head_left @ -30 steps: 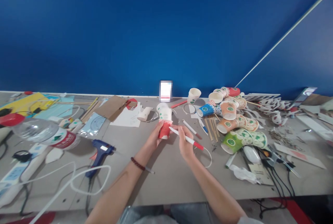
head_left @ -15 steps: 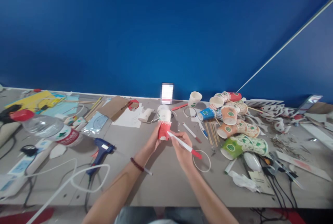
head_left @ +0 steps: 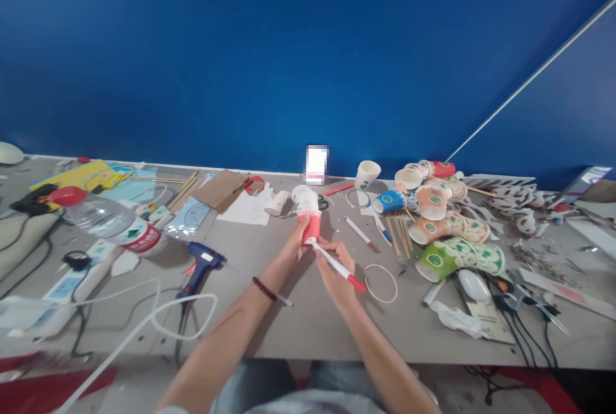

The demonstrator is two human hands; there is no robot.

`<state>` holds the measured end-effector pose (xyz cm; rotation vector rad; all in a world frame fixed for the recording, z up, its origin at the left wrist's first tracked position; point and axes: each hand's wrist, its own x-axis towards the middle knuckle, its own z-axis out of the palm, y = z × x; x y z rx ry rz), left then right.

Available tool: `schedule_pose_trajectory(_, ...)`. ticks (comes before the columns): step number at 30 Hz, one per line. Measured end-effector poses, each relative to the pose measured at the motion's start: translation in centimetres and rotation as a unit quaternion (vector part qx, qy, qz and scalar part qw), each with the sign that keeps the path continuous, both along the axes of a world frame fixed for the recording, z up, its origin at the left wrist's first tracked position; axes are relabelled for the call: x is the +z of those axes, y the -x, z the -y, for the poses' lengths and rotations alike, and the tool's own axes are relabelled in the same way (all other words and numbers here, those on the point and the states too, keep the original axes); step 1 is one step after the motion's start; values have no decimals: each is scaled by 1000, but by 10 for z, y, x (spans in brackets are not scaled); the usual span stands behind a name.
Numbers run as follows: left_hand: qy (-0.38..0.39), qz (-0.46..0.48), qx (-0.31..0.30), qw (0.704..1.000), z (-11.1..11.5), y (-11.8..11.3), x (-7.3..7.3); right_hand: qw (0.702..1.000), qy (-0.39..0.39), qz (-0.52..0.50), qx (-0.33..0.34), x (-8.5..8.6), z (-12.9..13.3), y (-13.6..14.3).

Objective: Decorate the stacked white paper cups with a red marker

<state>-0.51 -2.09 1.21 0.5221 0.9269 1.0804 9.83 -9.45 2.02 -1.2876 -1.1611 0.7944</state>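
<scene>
My left hand (head_left: 292, 246) is closed round a red paper cup (head_left: 310, 226) with a white pattern, at the middle of the table. White cups (head_left: 305, 198) stand against its far end. In my right hand (head_left: 338, 273) is a white marker (head_left: 337, 262) with a red end, held like a pen. The marker's tip touches or nearly touches the near end of the red cup. Some of the left fingers are hidden behind the cup.
A bottle (head_left: 110, 221), power strip (head_left: 62, 292) and blue glue gun (head_left: 199, 267) lie left. Stacked cups (head_left: 436, 260), sticks (head_left: 397, 234) and cables are right. A white ring (head_left: 381, 284) lies beside my right hand. A phone-like screen (head_left: 316, 164) stands behind.
The camera view has shifted, so the table appears slightly higher and further right. The marker's tip has moved nearer the cup's near end. Both hands keep their holds.
</scene>
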Motion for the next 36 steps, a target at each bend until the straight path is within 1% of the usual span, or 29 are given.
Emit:
schedule_pose_trajectory(3, 10, -1, -7, 1000, -2, 0, 0, 1000, 14, 17, -6, 0, 0, 2)
schedule_pose_trajectory(7, 3, -2, -4, 1000, -3, 1, -3, 999, 21, 29, -11, -8, -3, 1)
schedule_pose_trajectory(10, 1, -4, 0, 1000, -4, 1, -5, 999, 10, 41, 6, -14, -4, 0)
schedule_pose_trajectory(13, 6, -5, -4, 1000, -3, 1, -5, 997, 4, 79, 15, -16, -4, -1)
schedule_pose_trajectory(15, 1, -1, -5, 1000, -2, 2, -4, 996, 2, 91, 12, -15, -4, -1)
schedule_pose_trajectory(19, -19, 5, -13, 1000, -2, 1, -4, 998, 1, 70, -3, -12, -3, 0)
schedule_pose_trajectory(25, 10, 6, 6, 1000, -4, -1, -6, 995, -10, 98, 11, -11, -2, 1)
schedule_pose_trajectory(31, -15, 16, -3, 1000, -1, -1, -2, 998, 11, 61, -2, -7, -1, 0)
schedule_pose_trajectory(36, 0, 2, -2, 1000, -1, -1, 0, 997, 8, 80, 3, -6, 0, 0)
